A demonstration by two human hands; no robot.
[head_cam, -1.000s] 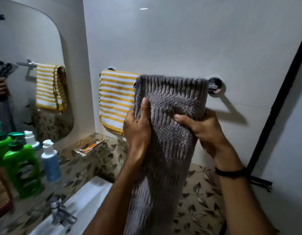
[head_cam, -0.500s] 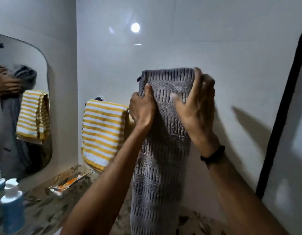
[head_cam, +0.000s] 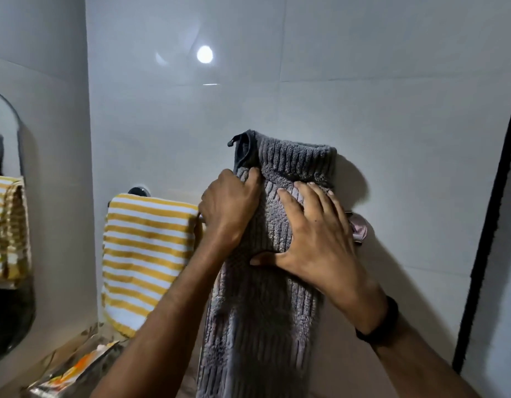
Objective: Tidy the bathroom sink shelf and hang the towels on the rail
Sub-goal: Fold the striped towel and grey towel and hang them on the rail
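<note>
Fingers [head_cam: 303, 196] of my right hand [head_cam: 314, 239] splayed flat on grey towel [head_cam: 263, 326], left hand [head_cam: 228, 214] gripping its edge, towel held against white tiled wall [head_cam: 392, 139] beside striped towel [head_cam: 145, 254] on rail [head_cam: 201, 216].

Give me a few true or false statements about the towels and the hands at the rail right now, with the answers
1. Both hands are on the grey towel. True: the left hand grips its left edge, and the right hand lies spread on its front.
2. The striped towel is blue and white. False: it is yellow and white.
3. The striped towel hangs to the left of the grey one. True.
4. The grey towel's top sits below the rail mount. False: it reaches above the mount.
5. The right wrist is bare. False: it wears a dark band.
</note>
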